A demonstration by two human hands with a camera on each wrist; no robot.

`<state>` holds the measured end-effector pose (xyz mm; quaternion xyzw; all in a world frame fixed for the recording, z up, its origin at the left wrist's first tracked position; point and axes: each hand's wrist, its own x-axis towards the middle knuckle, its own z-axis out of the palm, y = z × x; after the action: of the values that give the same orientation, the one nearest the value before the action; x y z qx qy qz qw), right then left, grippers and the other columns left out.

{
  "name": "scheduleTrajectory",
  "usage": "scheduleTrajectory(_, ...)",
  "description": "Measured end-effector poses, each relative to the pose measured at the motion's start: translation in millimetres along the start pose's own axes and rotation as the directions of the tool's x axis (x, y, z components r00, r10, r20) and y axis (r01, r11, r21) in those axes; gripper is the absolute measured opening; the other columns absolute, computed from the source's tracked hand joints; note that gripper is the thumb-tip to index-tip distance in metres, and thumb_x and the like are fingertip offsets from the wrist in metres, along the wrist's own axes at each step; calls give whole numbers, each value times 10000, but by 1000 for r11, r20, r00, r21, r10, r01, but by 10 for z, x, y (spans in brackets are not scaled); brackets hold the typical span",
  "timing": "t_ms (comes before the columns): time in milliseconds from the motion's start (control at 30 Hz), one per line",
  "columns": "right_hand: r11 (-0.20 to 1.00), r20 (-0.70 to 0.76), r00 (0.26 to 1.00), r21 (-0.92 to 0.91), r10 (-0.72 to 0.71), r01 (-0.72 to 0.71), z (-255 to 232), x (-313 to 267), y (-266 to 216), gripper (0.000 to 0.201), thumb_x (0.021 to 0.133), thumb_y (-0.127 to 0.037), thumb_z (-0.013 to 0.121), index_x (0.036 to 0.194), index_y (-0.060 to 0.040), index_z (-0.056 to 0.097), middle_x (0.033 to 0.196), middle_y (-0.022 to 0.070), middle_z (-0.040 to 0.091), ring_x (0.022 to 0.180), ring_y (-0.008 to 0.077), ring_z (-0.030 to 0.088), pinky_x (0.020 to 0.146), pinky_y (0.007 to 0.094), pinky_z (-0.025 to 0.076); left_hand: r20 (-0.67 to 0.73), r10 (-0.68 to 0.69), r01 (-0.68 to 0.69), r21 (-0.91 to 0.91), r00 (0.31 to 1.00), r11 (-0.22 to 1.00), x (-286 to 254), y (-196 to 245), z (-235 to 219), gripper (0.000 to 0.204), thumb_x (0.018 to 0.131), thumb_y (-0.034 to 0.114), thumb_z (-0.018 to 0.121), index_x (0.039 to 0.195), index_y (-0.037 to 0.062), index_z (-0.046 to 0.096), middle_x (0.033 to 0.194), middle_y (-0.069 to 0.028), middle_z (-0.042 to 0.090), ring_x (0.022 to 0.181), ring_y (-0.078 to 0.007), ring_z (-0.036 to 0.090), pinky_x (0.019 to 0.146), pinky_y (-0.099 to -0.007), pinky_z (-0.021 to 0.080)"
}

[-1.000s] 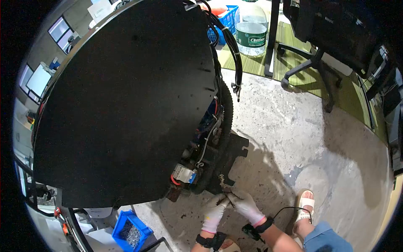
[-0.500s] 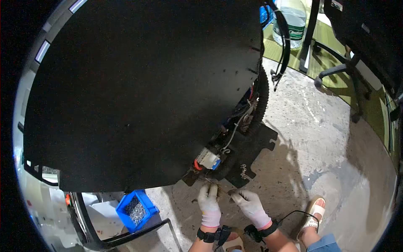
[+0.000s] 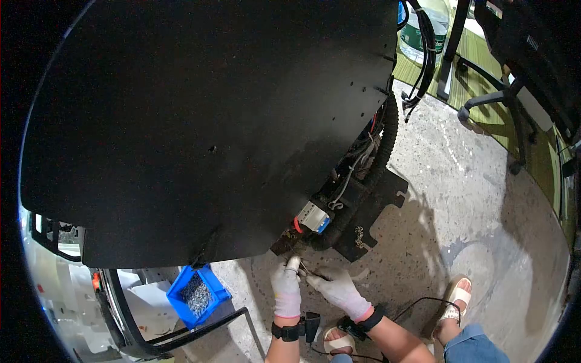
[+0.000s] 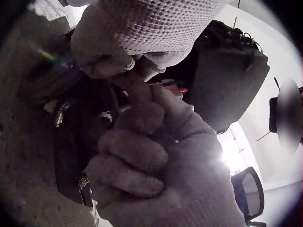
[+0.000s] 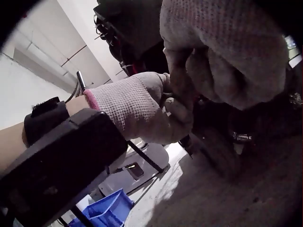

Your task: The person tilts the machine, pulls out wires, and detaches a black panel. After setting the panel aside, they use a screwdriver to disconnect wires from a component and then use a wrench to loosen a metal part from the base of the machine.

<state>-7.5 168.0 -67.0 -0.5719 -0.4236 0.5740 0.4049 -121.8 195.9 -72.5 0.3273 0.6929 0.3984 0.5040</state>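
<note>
Both hands wear white knitted gloves and meet below the lower edge of a large black panel. My left hand has its fingers curled, thumb uppermost, around one end of a thin dark strip. My right hand pinches that strip close beside it; the fingers hide most of it, and its exact kind I cannot tell. In the left wrist view the right glove overlaps the left fingers. Just above the hands sits a grey-white block with a blue end and a red cable.
A black corrugated hose and wiring run along the panel's right edge, near a notched black plate with a small chain. A blue bin of small metal parts stands lower left, beside a black tubular frame. An office chair stands upper right.
The head view has swung, so the panel and block sit further right. The hands parted with the strip stretched between them, then came together again just below the block.
</note>
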Motion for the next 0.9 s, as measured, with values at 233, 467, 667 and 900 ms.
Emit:
scheduleTrajectory(233,995,13,995,-1,98,-98,15,30,-21,248,739,-226,562,762,20,591,589,80,553,546,113,500,513,267,404,10,-97,94,129,995,987,121,-41,-56,314,777,283,566,548,77,508,463,22,421,383,-73,348,376,-237,248)
scheduleTrajectory(467,968,103,969,90,223,-232,-128,60,-63,316,763,-218,553,1038,-61,546,1012,100,586,932,207,550,828,301,406,33,-276,276,29,960,961,97,110,57,258,779,301,560,607,110,540,473,28,434,372,-57,345,347,-200,245)
scheduleTrajectory(667,989,-222,964,-38,-148,143,-165,129,222,243,756,-236,568,846,-13,602,747,157,589,641,199,581,579,290,434,-28,-268,263,-105,963,959,292,-148,-19,192,767,262,610,704,82,582,558,5,507,414,-71,395,369,-208,265)
scheduleTrajectory(900,979,37,978,-24,-204,205,-358,22,31,330,765,-280,547,1038,-97,559,981,136,576,861,305,562,732,347,461,68,-125,137,-228,990,964,148,21,99,164,785,217,588,811,56,571,640,-1,540,465,-66,432,398,-188,292)
